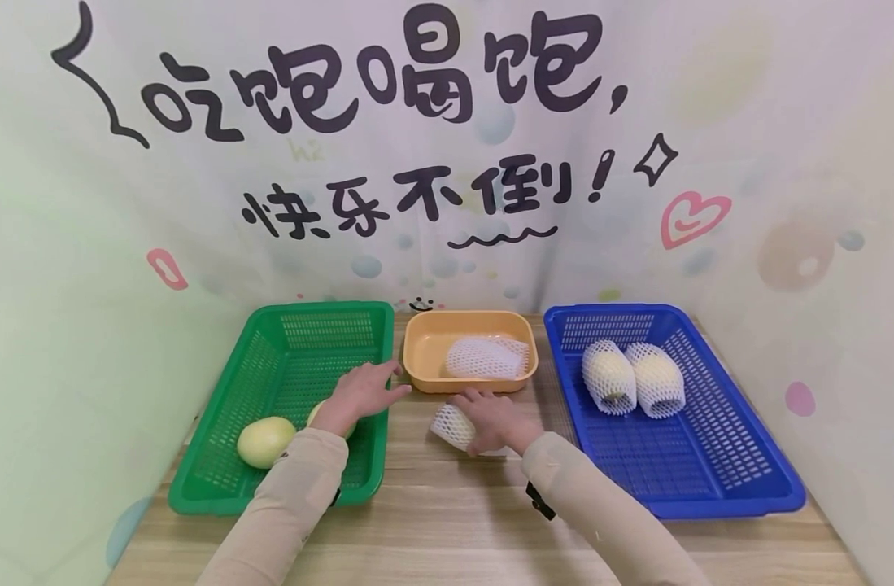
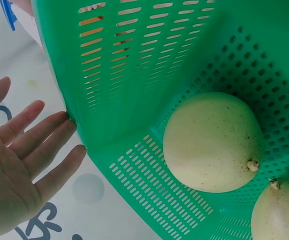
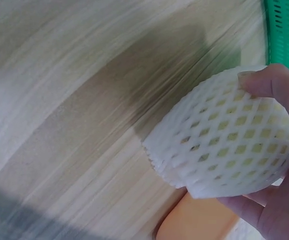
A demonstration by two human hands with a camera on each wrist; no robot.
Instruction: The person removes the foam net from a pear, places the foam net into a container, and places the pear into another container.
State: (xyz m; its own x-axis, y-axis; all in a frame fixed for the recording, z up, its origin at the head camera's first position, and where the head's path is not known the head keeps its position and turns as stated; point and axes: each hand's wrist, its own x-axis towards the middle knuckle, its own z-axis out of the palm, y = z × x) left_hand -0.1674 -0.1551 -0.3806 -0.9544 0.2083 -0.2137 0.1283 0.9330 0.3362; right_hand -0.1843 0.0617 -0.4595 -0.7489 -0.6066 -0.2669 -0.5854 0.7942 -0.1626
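Observation:
In the head view my right hand [image 1: 496,419] is on a melon in a white foam net [image 1: 451,425] at the middle of the table. The right wrist view shows thumb and fingers curled round this netted melon [image 3: 224,135], pale green skin showing through the mesh. My left hand [image 1: 366,389] hovers at the right rim of the green basket [image 1: 205,506], fingers spread and holding nothing. Two bare pale yellow-green melons lie in that basket: one melon [image 1: 265,442] in plain sight, the other partly hidden behind my left wrist.
Behind my right hand stands an orange tub [image 1: 423,358] with white foam nets [image 1: 483,358] inside. On the right, a blue basket [image 1: 673,480] contains two netted melons [image 1: 609,376] side by side. A printed cloth [image 1: 344,268] hangs behind the table.

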